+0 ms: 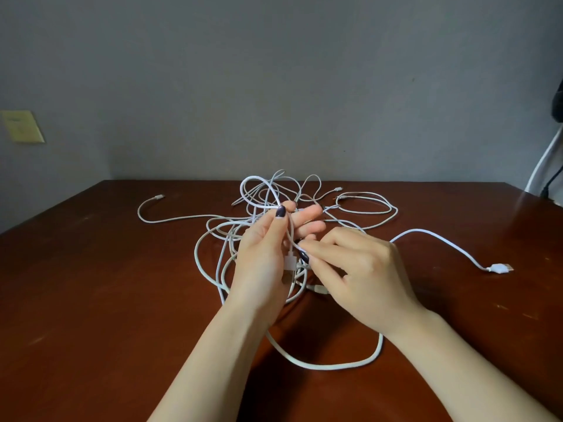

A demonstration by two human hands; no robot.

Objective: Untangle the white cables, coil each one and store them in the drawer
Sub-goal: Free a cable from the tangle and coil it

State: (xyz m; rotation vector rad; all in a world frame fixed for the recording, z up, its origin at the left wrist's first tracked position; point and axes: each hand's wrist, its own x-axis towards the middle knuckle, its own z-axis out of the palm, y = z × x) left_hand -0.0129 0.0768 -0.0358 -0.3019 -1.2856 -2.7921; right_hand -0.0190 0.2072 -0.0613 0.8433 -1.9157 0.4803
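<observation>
1. Untangling, the first step, is in hand: the white cables (259, 205) lie in one knotted heap at the centre of the frame on a brown bench (106, 300). None is coiled yet and no drawer is in view.
2. The left hand (262, 263) holds a raised loop, its thumb pressing a strand against nearly straight fingers (307, 213).
3. The right hand (359, 269), just beside the left, pinches the same strand between thumb and forefinger, right above a plug (291, 260) hanging between the two hands.
4. Other ends trail out of the heap, one to the left and another, with a loose plug (499, 267), to the right of the frame.
5. The next move probably calls for feeding the held plug back through the loop, gently and without tightening the knot, until one cable comes free for coiling.
</observation>
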